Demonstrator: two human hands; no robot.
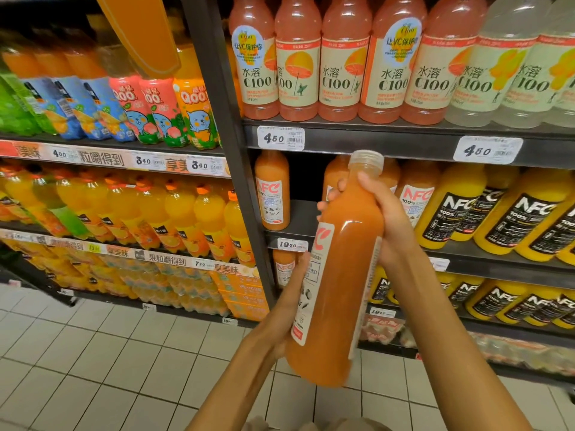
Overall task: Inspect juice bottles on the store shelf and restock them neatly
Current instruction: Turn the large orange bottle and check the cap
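Both hands grip tilted orange juice bottle (339, 275): clear cap, white label, print blurred.

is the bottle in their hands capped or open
Capped: the clear cap sits on the orange bottle, gripped by both hands.

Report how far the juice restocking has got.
Done: one white-labelled orange NFC bottle stands upright on the middle shelf. In hand: the left hand and right hand hold a clear-capped orange juice bottle, tilted, under inspection. Left: returning it to the gap beside that standing bottle.
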